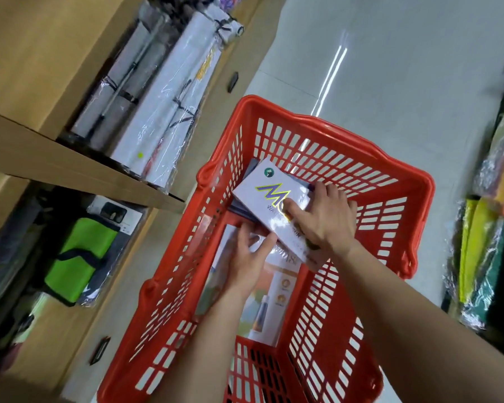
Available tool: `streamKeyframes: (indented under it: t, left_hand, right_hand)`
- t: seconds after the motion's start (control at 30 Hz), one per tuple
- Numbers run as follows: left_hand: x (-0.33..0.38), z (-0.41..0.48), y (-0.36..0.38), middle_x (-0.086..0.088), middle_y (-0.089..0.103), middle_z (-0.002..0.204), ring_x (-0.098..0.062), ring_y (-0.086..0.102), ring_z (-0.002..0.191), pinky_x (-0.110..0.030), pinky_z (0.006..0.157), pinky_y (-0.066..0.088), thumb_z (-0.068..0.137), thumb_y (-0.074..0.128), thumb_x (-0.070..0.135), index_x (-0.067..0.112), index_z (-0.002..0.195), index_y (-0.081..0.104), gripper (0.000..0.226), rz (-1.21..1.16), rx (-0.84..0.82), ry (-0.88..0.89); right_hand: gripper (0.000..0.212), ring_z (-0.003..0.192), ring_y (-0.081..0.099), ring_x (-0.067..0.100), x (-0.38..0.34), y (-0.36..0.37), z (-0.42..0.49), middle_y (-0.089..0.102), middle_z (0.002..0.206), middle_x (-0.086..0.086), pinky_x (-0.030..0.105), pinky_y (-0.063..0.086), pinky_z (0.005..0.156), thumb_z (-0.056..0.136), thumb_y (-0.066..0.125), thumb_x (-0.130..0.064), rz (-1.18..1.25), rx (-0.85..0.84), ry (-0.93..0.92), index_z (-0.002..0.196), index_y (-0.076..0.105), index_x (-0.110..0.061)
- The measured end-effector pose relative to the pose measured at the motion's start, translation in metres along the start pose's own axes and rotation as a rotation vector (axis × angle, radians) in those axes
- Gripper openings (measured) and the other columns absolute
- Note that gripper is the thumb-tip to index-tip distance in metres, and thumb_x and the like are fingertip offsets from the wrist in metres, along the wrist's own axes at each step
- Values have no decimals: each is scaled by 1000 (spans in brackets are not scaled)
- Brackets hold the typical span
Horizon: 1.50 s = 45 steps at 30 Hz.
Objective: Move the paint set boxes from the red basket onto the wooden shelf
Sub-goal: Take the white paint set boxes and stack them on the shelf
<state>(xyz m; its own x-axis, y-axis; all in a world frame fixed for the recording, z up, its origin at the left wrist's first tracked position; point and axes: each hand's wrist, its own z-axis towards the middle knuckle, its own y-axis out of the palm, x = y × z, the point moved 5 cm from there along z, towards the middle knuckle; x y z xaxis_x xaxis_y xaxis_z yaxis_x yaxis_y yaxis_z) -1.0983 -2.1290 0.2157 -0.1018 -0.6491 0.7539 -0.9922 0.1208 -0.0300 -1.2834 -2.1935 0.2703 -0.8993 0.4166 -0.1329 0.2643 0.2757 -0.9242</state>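
Two hands (320, 219) (one white box (269, 199)).

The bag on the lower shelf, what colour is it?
Bright green with a dark strap, the bag shows best in the head view, at the left.

The slotted red basket (317, 135) holds a white paint set box (269, 196) with a yellow-and-purple zigzag and a green round mark, while at nine o'clock lies a bright green pouch (82, 257) under the tan wooden shelf (70, 167).
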Motion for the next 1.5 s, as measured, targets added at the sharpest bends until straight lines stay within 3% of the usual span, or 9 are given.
streamKeyframes:
  t: [0.1,0.27,0.4,0.57,0.7,0.97,1.13,1.33,1.5]
  left_hand:
    - [-2,1,3,4,68,134,-17,61,130,-48,114,45,78,69,57,27,142,53,72,-63,-25,3]
    - [4,6,10,14,69,133,-8,64,127,-33,108,50,73,71,59,27,147,49,84,-136,-24,-17]
    - [2,6,15,13,77,116,-5,75,102,-21,80,57,78,77,36,20,148,48,78,-278,22,-57]
    - [-3,5,11,18,81,103,-2,77,93,-17,72,57,90,74,24,17,148,45,65,-317,24,-76]
    - [1,5,18,8,73,107,5,76,79,-13,64,56,104,54,1,7,152,37,51,-345,21,-102]
    - [1,4,18,-12,67,124,7,75,77,-12,65,55,106,49,0,5,153,34,50,-371,39,-103]
    - [-4,2,15,-6,71,121,3,76,78,-14,63,56,105,54,6,8,150,40,47,-390,79,-127]
    - [-6,1,15,1,75,109,-4,79,79,-17,61,58,104,55,7,9,149,43,47,-445,100,-155]
    - [-3,0,17,-6,73,118,-4,78,81,-17,64,57,105,54,8,12,151,42,47,-468,111,-153]
  right_hand:
    - [84,133,45,34,-2,9,-5,50,140,13,53,35,108,83,40,-77,96,-19,-13,137,51,-14]
    - [97,132,46,36,1,13,2,53,143,15,54,41,104,78,38,-83,30,-19,-7,139,49,-8]
    - [88,121,54,32,3,21,0,62,124,8,51,38,100,76,32,-90,-4,-45,4,117,59,-16]
    - [106,151,24,27,2,38,-2,31,160,9,55,17,119,76,29,-90,81,-142,0,154,33,-18]
    - [104,142,36,29,4,31,4,43,148,8,54,29,113,72,32,-93,44,-126,-13,142,44,-16]
    - [124,150,24,33,1,32,2,29,161,15,54,25,119,66,26,-97,60,-203,6,156,30,-11]
    - [111,137,41,32,5,26,9,48,140,10,56,28,108,64,25,-99,25,-243,51,137,51,-20]
    - [115,146,36,33,0,36,4,38,158,12,56,28,118,71,17,-93,135,-303,19,153,37,-16]
    - [117,139,42,34,7,30,15,48,143,10,62,22,114,59,19,-101,89,-345,68,140,51,-21]
